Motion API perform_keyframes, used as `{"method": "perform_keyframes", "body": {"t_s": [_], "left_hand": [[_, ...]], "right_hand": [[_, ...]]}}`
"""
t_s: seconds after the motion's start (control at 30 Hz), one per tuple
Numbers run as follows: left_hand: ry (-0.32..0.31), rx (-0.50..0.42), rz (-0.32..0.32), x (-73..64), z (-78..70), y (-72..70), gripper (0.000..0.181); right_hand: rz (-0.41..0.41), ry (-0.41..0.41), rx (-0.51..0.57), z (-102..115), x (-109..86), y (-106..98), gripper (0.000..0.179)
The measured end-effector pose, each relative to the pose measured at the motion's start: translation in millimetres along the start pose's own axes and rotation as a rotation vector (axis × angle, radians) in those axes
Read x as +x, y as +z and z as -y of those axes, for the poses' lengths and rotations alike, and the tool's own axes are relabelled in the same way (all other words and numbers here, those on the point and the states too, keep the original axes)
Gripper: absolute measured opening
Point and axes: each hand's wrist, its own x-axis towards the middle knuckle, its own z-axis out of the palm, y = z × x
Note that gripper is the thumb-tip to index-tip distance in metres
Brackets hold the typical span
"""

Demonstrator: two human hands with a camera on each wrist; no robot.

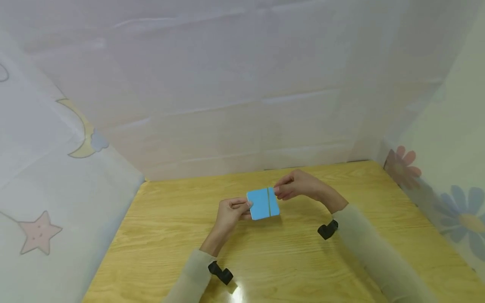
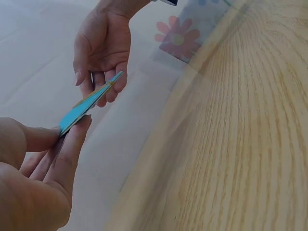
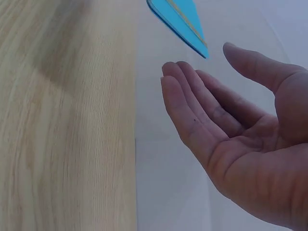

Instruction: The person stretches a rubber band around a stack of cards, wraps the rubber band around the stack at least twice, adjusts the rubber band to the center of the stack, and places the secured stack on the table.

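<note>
A thin blue square with rounded corners is up off the table, with a narrow yellowish band around it near its right edge. My left hand pinches its left edge, thumb on the face and fingers behind. Seen almost edge-on in the left wrist view, the blue square shows thin layers. At the opposite edge is my right hand. The right wrist view shows that right hand with thumb and fingers apart, just short of the square's corner, holding nothing.
Below the hands spreads a wood-grain table. A pale cloth wall rises behind it. Printed cloth stands at both sides, with a star on the left and flowers on the right. Each sleeve carries a black strap.
</note>
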Motion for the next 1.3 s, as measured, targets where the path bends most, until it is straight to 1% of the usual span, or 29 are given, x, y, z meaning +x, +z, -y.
{"method": "perform_keyframes", "body": {"t_s": [0.17,0.33,0.47,0.63,0.73,0.8,0.87,0.97,1.03,1.1,1.2,1.3], "left_hand": [[-0.004,0.035,0.021,-1.1,-1.9,-1.7,0.031],[-0.009,0.063,0.059,-1.3,-5.6,-2.4,0.031],[0.0,0.08,0.079,-1.7,-6.6,-2.2,0.033],[0.012,0.134,0.098,-5.2,-5.2,-2.4,0.035],[0.017,0.151,0.103,-6.8,-7.4,-4.8,0.034],[0.027,0.164,0.121,-5.9,-9.5,-5.9,0.034],[0.033,0.168,0.139,-4.1,-11.9,-5.2,0.034],[0.047,0.168,0.153,-1.2,-14.2,-3.0,0.032],[0.052,0.152,0.146,-0.1,-15.2,-2.3,0.032],[0.055,0.137,0.139,0.6,-14.8,-2.2,0.032],[0.045,0.125,0.135,0.5,-13.0,-3.4,0.034],[0.035,0.133,0.117,-1.0,-11.3,-6.1,0.036]], "right_hand": [[0.044,0.012,-0.021,2,8.1,-4,0.036],[0.095,0.036,0.0,2,16.6,-6,0.022],[0.125,0.051,0.001,2,20.5,-7,0.018],[0.158,0.026,-0.04,2,19.7,-3,0.017],[0.155,0.009,-0.039,4,19.4,4,0.017],[0.149,-0.008,-0.054,8,21.6,9,0.017],[0.14,-0.036,-0.087,14,24.1,14,0.018],[0.106,-0.064,-0.14,24,28.0,18,0.018],[0.082,-0.064,-0.149,28,29.2,18,0.019],[0.068,-0.046,-0.138,29,29.0,17,0.02],[0.088,-0.02,-0.105,26,26.2,13,0.021],[0.121,-0.004,-0.073,20,22.2,8,0.02]]}}
